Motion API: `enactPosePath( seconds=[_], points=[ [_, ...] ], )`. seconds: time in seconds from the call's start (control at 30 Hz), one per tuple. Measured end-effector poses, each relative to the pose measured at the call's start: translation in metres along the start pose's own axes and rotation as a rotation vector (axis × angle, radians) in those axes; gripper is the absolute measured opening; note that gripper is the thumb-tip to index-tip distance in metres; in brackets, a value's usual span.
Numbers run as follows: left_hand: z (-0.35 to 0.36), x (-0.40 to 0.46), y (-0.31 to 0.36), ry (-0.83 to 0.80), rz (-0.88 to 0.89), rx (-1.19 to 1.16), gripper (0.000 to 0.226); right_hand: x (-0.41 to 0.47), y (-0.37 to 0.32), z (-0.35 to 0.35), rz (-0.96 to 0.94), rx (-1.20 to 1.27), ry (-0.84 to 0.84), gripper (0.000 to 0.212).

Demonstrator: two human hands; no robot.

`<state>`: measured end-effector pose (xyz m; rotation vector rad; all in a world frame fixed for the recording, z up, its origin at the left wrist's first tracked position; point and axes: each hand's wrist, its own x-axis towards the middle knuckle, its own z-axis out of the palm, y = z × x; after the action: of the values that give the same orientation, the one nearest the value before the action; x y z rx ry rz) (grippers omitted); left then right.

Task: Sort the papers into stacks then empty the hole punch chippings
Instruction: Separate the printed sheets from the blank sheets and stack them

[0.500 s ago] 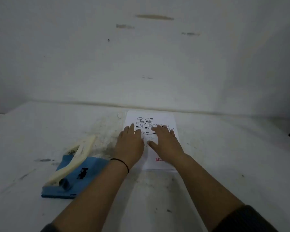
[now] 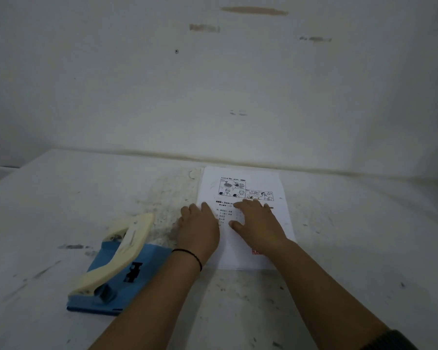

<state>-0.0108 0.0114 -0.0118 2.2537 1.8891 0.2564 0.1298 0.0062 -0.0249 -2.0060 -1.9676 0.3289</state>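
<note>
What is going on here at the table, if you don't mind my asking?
A person has both hands flat on a printed paper on the white table: the left hand at its left edge, the right hand on the middle. A blue and cream hole punch sits untouched to the left.

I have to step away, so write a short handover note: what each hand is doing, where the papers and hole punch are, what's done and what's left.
Left hand: flat, palm down on the left edge of the paper stack, holding nothing.
Right hand: flat on the middle of the stack, fingers spread.
Papers: one stack visible, lying on the table near the wall.
Hole punch: blue base, cream handle, left of the stack, untouched.
Done: papers appear gathered.
Left: finish sorting if needed, then empty the punch chippings.
</note>
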Motion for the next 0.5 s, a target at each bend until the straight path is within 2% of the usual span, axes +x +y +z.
enactPosePath(
  seconds=[0.13,0.27,0.5],
  points=[
    [0.003,-0.001,0.001,0.05,-0.011,-0.033,0.028,0.0,-0.001,0.004,0.022,0.03,-0.027,0.052],
    [0.009,0.001,0.0,0.115,0.015,-0.062,0.047,0.0,0.001,0.004,0.029,0.028,-0.038,0.052],
    [0.007,0.006,-0.002,0.212,-0.009,-0.328,0.067,-0.002,0.002,0.004,0.043,0.107,-0.022,0.052]
  ],
)
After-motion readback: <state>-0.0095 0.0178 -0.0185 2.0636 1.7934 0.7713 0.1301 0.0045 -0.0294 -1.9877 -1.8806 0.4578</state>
